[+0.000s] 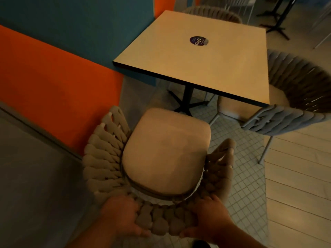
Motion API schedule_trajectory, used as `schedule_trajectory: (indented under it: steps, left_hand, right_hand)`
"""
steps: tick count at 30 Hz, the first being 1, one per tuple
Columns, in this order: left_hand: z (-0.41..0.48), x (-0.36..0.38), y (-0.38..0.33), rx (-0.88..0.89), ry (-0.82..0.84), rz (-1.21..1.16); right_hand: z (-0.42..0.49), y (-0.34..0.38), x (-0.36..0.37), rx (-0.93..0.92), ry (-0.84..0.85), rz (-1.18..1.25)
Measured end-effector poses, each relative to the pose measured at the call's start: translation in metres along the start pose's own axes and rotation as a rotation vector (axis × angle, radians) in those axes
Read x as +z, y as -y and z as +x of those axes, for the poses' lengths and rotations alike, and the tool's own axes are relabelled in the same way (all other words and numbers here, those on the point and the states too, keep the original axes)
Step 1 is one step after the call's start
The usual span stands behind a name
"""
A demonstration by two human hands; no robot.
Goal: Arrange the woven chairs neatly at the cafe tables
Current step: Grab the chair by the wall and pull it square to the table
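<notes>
At the far left an orange and teal wall is seen running beside the seating. Near the bottom, the left hand is wrapped around the braided back rim of the near woven chair, and the right hand is closed on the same rim just to its right, so the chair is gripped by both hands from behind. The chair's cushioned seat is pointed toward the counter, but only its front edge is brought up to the counter's near side, beside the black pedestal base; it is judged not yet tucked in and slightly angled. On the counter a round sticker is seen. Further right, a second woven chair is already drawn close to the counter's right side, and a third chair can be made out at the far side. Pushing the held chair in squarely appears to be what is left here.
</notes>
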State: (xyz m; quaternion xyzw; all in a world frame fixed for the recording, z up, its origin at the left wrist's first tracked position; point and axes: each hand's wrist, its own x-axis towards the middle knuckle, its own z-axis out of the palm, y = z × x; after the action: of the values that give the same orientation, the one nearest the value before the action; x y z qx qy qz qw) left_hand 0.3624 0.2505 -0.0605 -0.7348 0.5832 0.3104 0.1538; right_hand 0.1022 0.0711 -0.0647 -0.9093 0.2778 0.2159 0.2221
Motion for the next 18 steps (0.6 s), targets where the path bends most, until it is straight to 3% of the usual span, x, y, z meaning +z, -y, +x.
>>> schedule_trajectory:
  steps: [7, 18]
  left_hand:
    - [0.014, 0.002, 0.002, 0.008, -0.075, -0.078]
    - [0.080, -0.048, -0.003, -0.050, -0.214, -0.008]
  right_hand:
    - [0.008, -0.011, -0.005, 0.001, -0.017, -0.086]
    - [0.054, -0.056, -0.042, 0.085, -0.114, -0.129]
